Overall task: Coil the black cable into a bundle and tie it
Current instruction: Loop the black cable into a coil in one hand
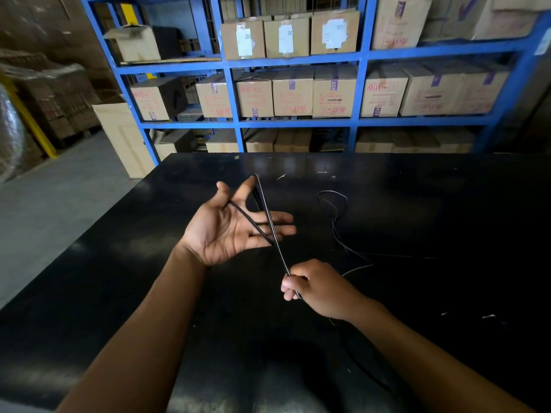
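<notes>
Fingers (281, 218) of the left hand (222, 231) spread, palm up, with the black cable (282, 256) looped over them, while the right hand (320, 289) pinches it above the counter (432, 204).

1 head-worn view, facing forward and down, near table (417, 210)

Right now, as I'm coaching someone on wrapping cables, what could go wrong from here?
1. The black cable hooks over the forefinger tip of the left hand. With those fingers spread straight, the loops could slip off.
2. The loose length on the table lies in crossing curls, so it may knot as the right hand, which pinches the cable, draws it in.
</notes>
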### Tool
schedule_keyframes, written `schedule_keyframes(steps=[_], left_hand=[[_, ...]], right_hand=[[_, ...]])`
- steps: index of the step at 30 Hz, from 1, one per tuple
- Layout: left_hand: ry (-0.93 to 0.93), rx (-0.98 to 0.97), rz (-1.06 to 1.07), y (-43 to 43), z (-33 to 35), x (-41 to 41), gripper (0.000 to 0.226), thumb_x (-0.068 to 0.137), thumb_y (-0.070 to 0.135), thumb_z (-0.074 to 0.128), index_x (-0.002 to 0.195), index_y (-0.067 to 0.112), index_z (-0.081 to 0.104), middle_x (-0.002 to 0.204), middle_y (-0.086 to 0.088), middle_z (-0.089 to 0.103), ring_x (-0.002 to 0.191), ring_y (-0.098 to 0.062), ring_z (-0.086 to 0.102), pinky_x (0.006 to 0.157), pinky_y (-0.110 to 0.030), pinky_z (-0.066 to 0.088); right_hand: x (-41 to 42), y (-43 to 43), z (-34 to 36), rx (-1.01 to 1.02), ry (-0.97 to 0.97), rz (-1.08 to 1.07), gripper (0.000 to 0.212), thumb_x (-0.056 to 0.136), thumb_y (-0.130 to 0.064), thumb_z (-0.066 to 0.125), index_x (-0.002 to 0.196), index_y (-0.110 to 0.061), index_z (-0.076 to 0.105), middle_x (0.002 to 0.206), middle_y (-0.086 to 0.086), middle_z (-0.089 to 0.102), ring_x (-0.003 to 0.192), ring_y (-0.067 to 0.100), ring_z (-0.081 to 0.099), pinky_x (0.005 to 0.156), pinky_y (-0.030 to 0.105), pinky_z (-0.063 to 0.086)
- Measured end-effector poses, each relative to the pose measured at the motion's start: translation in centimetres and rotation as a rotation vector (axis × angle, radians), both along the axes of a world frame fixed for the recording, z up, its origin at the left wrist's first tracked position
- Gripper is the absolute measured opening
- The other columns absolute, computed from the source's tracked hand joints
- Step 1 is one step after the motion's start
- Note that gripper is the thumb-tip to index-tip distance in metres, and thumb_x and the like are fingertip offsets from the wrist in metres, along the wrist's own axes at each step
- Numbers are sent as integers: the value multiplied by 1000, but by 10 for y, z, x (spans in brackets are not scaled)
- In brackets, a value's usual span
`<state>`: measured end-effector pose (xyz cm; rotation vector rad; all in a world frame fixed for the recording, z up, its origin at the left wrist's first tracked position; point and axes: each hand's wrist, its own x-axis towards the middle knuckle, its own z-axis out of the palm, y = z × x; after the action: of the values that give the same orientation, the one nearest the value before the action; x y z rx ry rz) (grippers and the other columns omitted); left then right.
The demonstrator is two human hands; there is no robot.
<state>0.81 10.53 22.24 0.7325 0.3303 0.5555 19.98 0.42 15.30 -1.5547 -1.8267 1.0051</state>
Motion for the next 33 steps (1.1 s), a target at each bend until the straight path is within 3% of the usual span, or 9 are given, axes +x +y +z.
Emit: schedule_keyframes(steps=[5, 9, 12, 15, 19, 24, 33], left_hand=[[-67, 11, -160, -19, 12, 2, 64, 89, 69, 23, 147, 42, 28, 144, -45, 21, 132, -63, 21, 105, -67, 27], [-54, -3, -243, -30, 12, 3, 65, 90, 69, 23, 149, 43, 21, 147, -46, 12, 133, -64, 14, 102, -67, 32], [-55, -2, -303, -35, 9, 3, 66, 89, 70, 20, 149, 42, 22, 147, -45, 12, 132, -63, 16, 100, -64, 39], [-29, 23, -330, -38, 6, 4, 67, 88, 70, 20, 149, 44, 22, 146, -44, 17, 133, -62, 18, 100, -62, 40], [-7, 45, -339, -39, 2, 5, 66, 87, 71, 22, 148, 46, 21, 147, -43, 20, 134, -62, 19, 96, -59, 48], [30, 92, -386, -41, -2, 10, 66, 87, 72, 21, 148, 48, 18, 149, -43, 18, 134, -64, 19, 99, -57, 45], [193, 102, -389, -42, -21, 12, 67, 84, 75, 23, 147, 52, 19, 149, -41, 25, 134, -62, 24, 105, -59, 36]], right_hand=[[9, 23, 3, 26, -208, 27, 18, 91, -22, 56, 87, -20, 73, 81, -7, 73, 75, 6, 65, 70, 26, 46], [20, 50, 24, 71, -456, 44, 20, 95, -23, 51, 104, -24, 69, 92, 1, 72, 82, 21, 68, 76, 39, 55], [32, 65, 47, 135, -544, 37, 22, 92, -16, 52, 90, -29, 69, 89, -3, 72, 83, 19, 67, 78, 43, 56], [42, 78, 66, 193, -601, 27, 19, 91, -17, 57, 97, -29, 71, 101, -3, 72, 95, 19, 66, 85, 43, 54], [46, 90, 86, 237, -654, -3, 15, 91, -22, 62, 100, -29, 71, 104, -3, 70, 94, 19, 64, 83, 43, 54], [43, 97, 102, 300, -716, -1, 15, 90, -18, 61, 93, -29, 71, 89, -11, 65, 80, 14, 56, 63, 29, 38], [40, 104, 135, 351, -727, -69, 11, 90, -24, 65, 96, -23, 74, 100, -3, 73, 93, 21, 65, 78, 38, 52]])
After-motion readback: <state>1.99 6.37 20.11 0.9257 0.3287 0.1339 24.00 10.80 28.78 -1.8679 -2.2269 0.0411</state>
